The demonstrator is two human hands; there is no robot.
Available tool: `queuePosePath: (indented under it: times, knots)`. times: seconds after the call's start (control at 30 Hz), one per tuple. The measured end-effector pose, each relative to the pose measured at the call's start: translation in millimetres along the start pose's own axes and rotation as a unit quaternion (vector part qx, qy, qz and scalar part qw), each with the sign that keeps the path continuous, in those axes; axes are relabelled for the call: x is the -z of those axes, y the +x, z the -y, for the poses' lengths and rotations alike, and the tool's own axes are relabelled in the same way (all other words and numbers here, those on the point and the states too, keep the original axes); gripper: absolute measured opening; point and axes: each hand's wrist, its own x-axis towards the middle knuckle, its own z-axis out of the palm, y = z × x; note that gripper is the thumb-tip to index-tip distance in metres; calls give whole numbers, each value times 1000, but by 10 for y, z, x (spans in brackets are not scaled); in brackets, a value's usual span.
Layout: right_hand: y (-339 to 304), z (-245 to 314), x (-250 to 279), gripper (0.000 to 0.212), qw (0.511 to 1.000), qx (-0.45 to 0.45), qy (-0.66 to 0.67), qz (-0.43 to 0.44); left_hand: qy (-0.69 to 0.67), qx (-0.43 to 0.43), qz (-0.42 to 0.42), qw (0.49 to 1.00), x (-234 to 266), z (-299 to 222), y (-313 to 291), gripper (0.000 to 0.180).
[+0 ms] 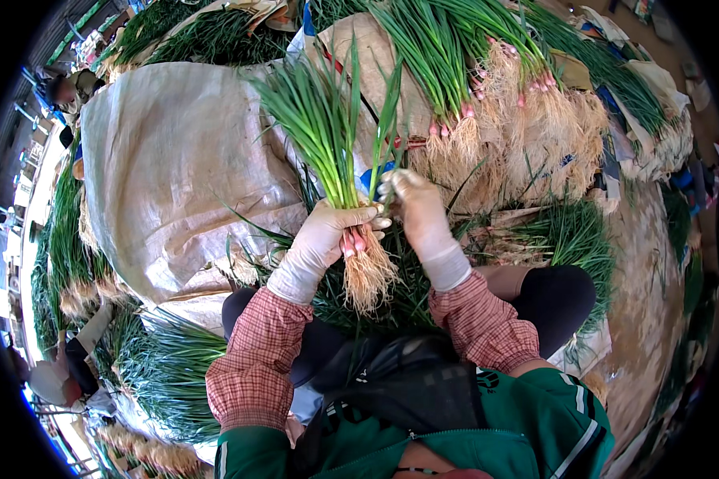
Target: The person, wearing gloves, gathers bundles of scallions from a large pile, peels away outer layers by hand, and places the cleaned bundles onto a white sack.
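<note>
Holding a leafy bunch (327, 156) in the gloved left hand (319, 237)

Nearest is the person's green jacket (527, 411), with checked sleeves (256, 363) over both forearms. Between two dark-covered knees (558, 299), the leafy bunch is raised in front of the body. The left hand is wrapped around its lower stems, with the thumb pressed across them. Below this grip come out pink bulbs (357, 241) and a tangle of pale roots (367, 279); the green leaves point away from the body, leaning a little to the left. The right hand (419, 215), also gloved, is just beside, with fingers bent together at a long leaf (387, 120); whether they pinch it, I cannot tell.

Around the knees lie a right green heap (575, 235) and a left green heap (172, 367). Farther, a pale sheet (184, 152) spreads at the left, partly creased. On the right of it, rooted bundles (427, 60) rest on brown sacking (359, 48), their roots toward the person. Near the far left edge, a co-worker (78, 92) appears, small and blurred.
</note>
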Motion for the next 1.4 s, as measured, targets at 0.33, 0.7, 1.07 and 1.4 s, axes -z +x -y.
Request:
queuePosePath:
  times: [0.33, 0.7, 1.07, 1.4]
  knots:
    - [80, 413, 727, 16, 881, 140, -436, 121, -121, -22, 101, 987, 283, 17, 35, 54]
    - [1011, 828, 642, 17, 826, 125, -546, -63, -106, -3, 114, 988, 135, 238, 392, 29]
    - [194, -75, 364, 21, 966, -147, -181, 115, -56, 9, 104, 993, 72, 185, 266, 27]
    - [899, 856, 699, 28, 953, 120, -260, -103, -251, -17, 221, 942, 93, 88, 235, 33]
